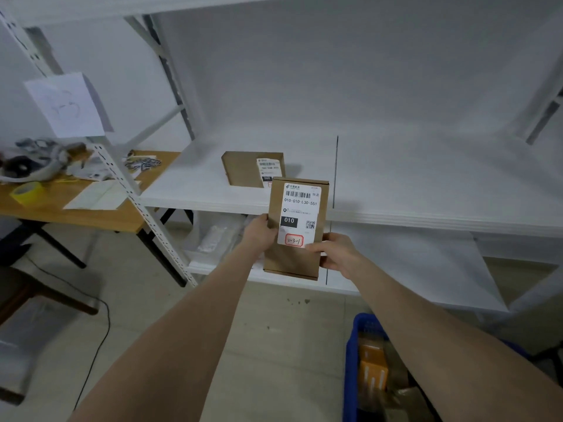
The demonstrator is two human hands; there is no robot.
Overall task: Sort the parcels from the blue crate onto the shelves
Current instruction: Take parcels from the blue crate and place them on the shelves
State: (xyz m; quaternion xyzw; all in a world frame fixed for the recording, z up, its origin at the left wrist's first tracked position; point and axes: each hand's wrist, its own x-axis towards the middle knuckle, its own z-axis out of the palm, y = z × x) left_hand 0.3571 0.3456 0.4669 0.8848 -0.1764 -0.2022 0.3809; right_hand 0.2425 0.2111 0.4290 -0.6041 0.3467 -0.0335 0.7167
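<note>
1. While the held parcel [297,226] is kept upright in the air in front of the middle shelf [396,178], it is gripped from both sides. The left hand [259,233] is closed on its left edge, and the right hand [335,254] is pinched on its lower right corner, thumb laid across the label. Neither hand is free.
2. The held parcel is a flat brown pack, its white label turned to the camera. The code "010" is printed there, and a handwritten mark is boxed in red below, too small to be read with certainty. The pack is not set on any shelf; it is seen just left of the dark line [336,172] that divides the shelf board.
3. Done so far: one shelved parcel [246,169] is laid flat on the middle shelf, behind the held one and left of the same line. A pale wrapped item [213,239] is seen on the lower shelf; whether it is a parcel cannot be told.
4. Left to do: the blue crate [350,360] is placed on the floor at lower right, with brown and orange parcels [373,370] inside. Their number is hidden by the right arm.
5. The task is judged to be at an early stage, with the held pack not yet placed.
6. A counter [91,214] at the left is loaded with a yellow tape roll [26,191] and papers.
</note>
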